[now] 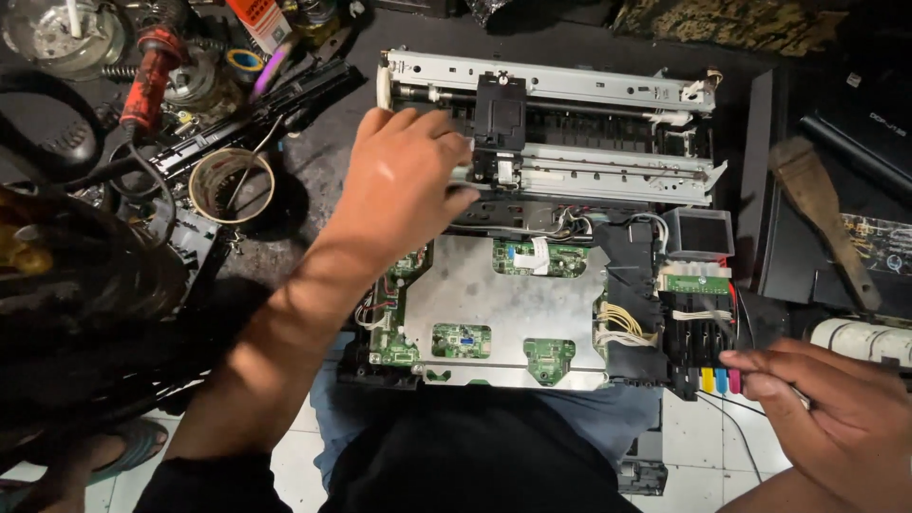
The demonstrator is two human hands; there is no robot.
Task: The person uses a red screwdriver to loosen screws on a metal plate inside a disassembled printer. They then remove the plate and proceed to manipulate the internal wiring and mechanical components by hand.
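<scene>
A: Item one, the printer?

B: I log an opened printer (pixel 532 285), cover off, at centre frame, resting on my lap. Metal plate in the middle, green boards (pixel 461 340) along its edges, rail assembly (pixel 551 81) at 12 o'clock.

A: Left hand?

B: My left hand (pixel 404 180) sits at 10 o'clock of the printer, fingers curled onto the black carriage (pixel 499 119) and the frame beneath it. Partly closed, touching; I cannot tell whether it truly grips.

A: Right hand?

B: My right hand (pixel 836 408) lies at 4 o'clock, fingertips pinched together at the coloured ink tubes (pixel 719 380), just beside the printer's lower right corner. A thin part seems held, too small to name.

A: Surroundings?

B: Tape ring (pixel 231 185) at 9 o'clock, red-handled tool (pixel 147 71) at 10 o'clock, wooden brush (pixel 822 214) at 3 o'clock, white roller (pixel 860 340) below it. Tiled floor (pixel 703 456) at 5 o'clock.
</scene>
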